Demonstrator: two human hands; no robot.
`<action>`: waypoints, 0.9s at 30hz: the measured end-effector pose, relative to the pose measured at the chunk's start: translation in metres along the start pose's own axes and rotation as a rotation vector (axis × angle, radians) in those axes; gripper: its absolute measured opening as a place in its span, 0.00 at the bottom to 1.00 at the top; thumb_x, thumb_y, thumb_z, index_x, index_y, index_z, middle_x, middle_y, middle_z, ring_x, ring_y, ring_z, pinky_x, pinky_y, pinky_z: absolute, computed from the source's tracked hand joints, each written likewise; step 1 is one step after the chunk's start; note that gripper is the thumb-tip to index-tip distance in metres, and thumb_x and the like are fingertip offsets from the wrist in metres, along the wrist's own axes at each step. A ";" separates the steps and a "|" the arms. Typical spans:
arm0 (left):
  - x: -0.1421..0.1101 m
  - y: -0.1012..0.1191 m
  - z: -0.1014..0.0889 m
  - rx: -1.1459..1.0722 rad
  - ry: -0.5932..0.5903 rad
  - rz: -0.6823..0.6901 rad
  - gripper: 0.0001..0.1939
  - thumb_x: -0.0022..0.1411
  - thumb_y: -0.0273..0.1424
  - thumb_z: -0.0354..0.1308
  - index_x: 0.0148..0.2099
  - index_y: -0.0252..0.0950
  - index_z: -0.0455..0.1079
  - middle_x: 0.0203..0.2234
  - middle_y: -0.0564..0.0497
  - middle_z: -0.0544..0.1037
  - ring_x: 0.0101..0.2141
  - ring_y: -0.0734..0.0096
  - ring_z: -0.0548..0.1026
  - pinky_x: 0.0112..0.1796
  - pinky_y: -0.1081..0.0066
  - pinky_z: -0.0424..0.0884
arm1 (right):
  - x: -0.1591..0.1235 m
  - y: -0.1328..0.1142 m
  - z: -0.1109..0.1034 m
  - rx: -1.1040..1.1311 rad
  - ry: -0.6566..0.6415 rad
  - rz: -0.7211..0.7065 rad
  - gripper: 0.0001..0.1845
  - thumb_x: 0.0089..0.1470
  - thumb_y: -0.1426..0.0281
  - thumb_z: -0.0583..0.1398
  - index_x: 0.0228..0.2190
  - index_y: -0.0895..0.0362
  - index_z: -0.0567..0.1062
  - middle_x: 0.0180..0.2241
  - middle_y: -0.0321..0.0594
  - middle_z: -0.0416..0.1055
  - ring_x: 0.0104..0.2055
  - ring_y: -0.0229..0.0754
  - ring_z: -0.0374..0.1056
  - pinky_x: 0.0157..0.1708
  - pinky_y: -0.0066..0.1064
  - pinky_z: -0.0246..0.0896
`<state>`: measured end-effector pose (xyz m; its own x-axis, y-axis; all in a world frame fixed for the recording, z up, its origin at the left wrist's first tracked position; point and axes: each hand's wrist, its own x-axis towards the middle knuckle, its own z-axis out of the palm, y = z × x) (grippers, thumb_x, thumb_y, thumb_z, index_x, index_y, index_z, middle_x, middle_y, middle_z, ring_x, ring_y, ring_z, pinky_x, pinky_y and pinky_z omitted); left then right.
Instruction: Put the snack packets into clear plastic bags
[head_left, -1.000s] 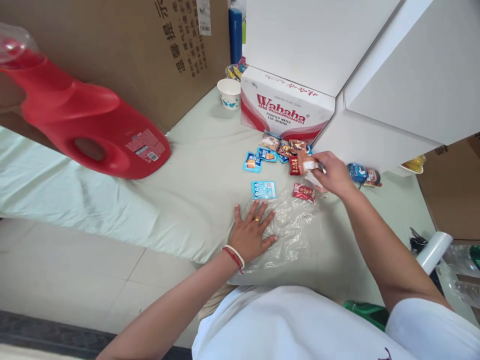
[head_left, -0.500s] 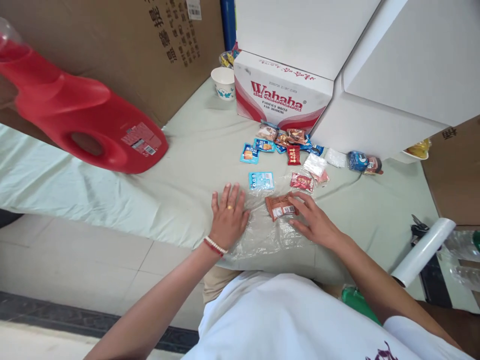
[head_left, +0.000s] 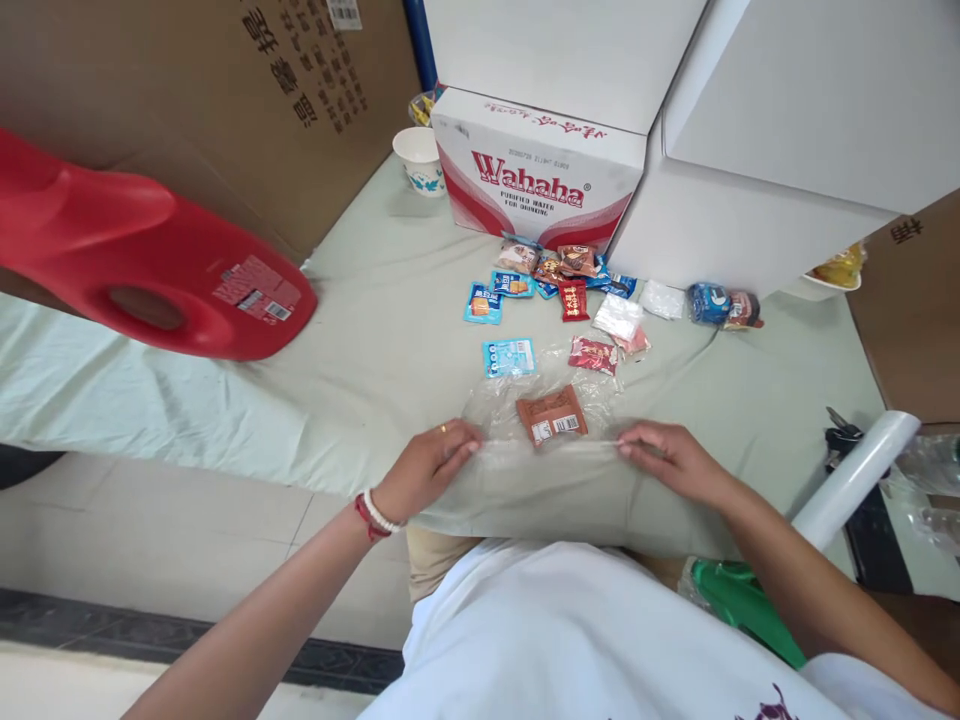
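A sheet of clear plastic wrap (head_left: pixel 495 410) lies on the cloth with a brown snack packet (head_left: pixel 553 413) on top of it. My left hand (head_left: pixel 431 465) pinches the near left corner of the wrap. At the near right corner, my right hand (head_left: pixel 671 457) pinches it too, so the near edge is stretched taut between them, just in front of the packet. Beyond the packet are a light-blue sachet (head_left: pixel 508 357) and a red packet (head_left: pixel 593 355), close to the far edge of the wrap.
Several small snack packets (head_left: pixel 574 300) lie before a Wahaba-style water carton (head_left: pixel 517 190). A paper cup (head_left: pixel 420 160) stands left of it. A large red jug (head_left: pixel 187 270) is at left. A white film roll (head_left: pixel 855 480) and a green bottle (head_left: pixel 742 605) are at right.
My right hand has let go of the brown packet. Both hands have moved apart and taken hold of the wrap's near corners, lifting its near edge.
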<state>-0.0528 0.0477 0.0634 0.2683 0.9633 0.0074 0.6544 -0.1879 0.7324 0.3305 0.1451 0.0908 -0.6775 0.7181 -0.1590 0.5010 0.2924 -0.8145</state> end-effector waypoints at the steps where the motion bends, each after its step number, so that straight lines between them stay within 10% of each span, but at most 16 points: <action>1: 0.012 -0.001 -0.003 0.031 0.019 -0.050 0.17 0.74 0.38 0.45 0.39 0.39 0.73 0.38 0.47 0.81 0.38 0.66 0.78 0.42 0.67 0.73 | 0.010 0.000 -0.009 -0.027 0.007 0.027 0.15 0.66 0.58 0.57 0.38 0.53 0.79 0.33 0.38 0.77 0.34 0.43 0.71 0.36 0.32 0.64; 10: 0.065 -0.016 0.021 0.438 0.195 -0.293 0.14 0.66 0.36 0.55 0.28 0.37 0.71 0.34 0.42 0.75 0.41 0.53 0.71 0.42 0.57 0.68 | 0.121 -0.025 -0.034 -0.771 0.065 -0.050 0.14 0.65 0.67 0.56 0.46 0.56 0.79 0.46 0.50 0.75 0.52 0.53 0.65 0.46 0.38 0.60; 17: 0.060 -0.016 0.035 0.331 0.438 -0.332 0.27 0.59 0.37 0.63 0.59 0.33 0.68 0.51 0.37 0.72 0.51 0.49 0.70 0.51 0.54 0.68 | 0.200 -0.046 0.016 -0.740 -0.162 -0.293 0.22 0.57 0.72 0.65 0.53 0.62 0.75 0.46 0.53 0.76 0.57 0.55 0.61 0.55 0.41 0.55; 22: 0.063 -0.012 0.034 0.318 0.375 -0.428 0.10 0.61 0.38 0.62 0.33 0.37 0.74 0.40 0.42 0.75 0.45 0.51 0.69 0.46 0.55 0.67 | 0.191 -0.071 0.011 -0.710 -0.204 -0.278 0.06 0.62 0.73 0.60 0.38 0.60 0.78 0.37 0.46 0.75 0.45 0.48 0.67 0.43 0.32 0.57; 27: 0.059 -0.011 0.034 0.296 0.365 -0.394 0.04 0.62 0.33 0.60 0.37 0.38 0.73 0.40 0.43 0.75 0.45 0.52 0.69 0.45 0.56 0.66 | 0.130 -0.091 0.028 -0.924 -0.285 -0.355 0.10 0.66 0.72 0.55 0.42 0.56 0.77 0.43 0.46 0.71 0.37 0.42 0.67 0.33 0.31 0.55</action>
<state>-0.0203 0.0999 0.0330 -0.2592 0.9648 0.0451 0.8378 0.2013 0.5076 0.1810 0.1941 0.1286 -0.9093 0.3547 -0.2177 0.3843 0.9164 -0.1121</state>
